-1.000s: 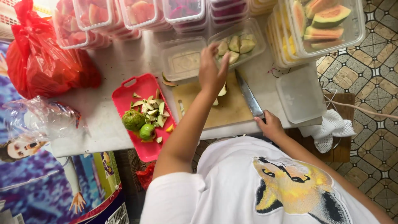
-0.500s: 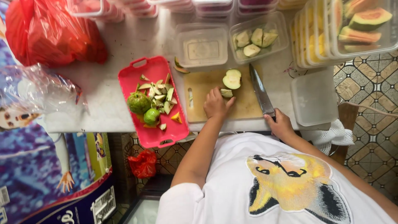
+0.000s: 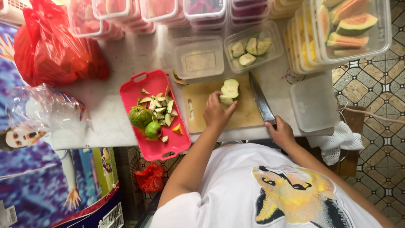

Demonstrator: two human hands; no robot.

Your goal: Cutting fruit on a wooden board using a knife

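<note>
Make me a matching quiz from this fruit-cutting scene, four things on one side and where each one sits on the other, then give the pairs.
1. whole guavas
2. knife
3. guava pieces
4. guava wedges

A. in a clear tub
B. on the red tray
C. in the right hand
D. on the wooden cutting board, at the left hand

Pairs: 1-B, 2-C, 3-D, 4-A
</note>
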